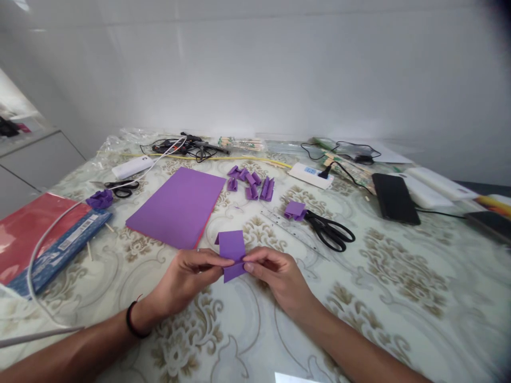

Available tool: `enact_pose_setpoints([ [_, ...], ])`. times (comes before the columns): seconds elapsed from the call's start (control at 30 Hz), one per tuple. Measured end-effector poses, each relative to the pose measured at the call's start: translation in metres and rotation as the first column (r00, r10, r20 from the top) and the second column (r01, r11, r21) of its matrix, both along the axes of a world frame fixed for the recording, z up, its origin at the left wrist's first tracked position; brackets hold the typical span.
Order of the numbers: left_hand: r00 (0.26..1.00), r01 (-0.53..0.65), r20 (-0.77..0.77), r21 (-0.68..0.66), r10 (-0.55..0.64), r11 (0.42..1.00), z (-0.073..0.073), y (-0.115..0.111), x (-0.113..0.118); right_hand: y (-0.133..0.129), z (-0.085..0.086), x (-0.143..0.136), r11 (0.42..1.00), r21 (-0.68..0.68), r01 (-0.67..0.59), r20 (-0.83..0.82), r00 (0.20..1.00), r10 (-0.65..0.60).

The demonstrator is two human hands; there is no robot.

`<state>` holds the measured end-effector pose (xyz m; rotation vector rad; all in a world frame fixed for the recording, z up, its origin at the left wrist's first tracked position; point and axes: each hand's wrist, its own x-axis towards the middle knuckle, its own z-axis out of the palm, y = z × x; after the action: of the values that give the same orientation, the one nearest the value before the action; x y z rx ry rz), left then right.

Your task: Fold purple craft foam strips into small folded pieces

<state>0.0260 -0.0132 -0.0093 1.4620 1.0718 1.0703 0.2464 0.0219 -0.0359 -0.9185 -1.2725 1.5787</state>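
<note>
Between my two hands is a small piece of purple paper (231, 244) with creases across it, its lower flap bent. My left hand (195, 274) pinches its left edge between thumb and fingers. On the opposite edge, my right hand (273, 271) pinches it the same way. Several folded purple paper pieces (251, 183) lie in a group beyond my hands. A stack of purple sheets (179, 205) with red showing at its edge lies to the left. Black-handled scissors (329, 229) rest at the right, their blades hidden by a folded purple piece (295, 209).
A clear ruler (293, 234) lies near the scissors. Left are a red and blue paper pack (59, 239), crumpled purple paper (99, 199) and another pair of scissors (123, 187). Farther back are a power strip (311, 175) and tangled black cables (187, 146). A black phone (395, 198) is at right.
</note>
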Motion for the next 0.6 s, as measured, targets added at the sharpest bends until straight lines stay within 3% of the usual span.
enact_pose_setpoints([
  [0.33,0.999,-0.044,-0.005,-0.030,0.044,0.999,-0.0003,-0.0004,0.0022,0.0010,-0.0047,0.0028,0.998,-0.014,-0.056,-0.005,0.998,0.056],
  [0.6,0.999,-0.028,-0.036,-0.084,0.025,0.996,-0.0024,-0.0015,0.0013,0.0023,0.0038,0.0010,0.999,0.003,-0.053,0.059,0.997,0.052],
])
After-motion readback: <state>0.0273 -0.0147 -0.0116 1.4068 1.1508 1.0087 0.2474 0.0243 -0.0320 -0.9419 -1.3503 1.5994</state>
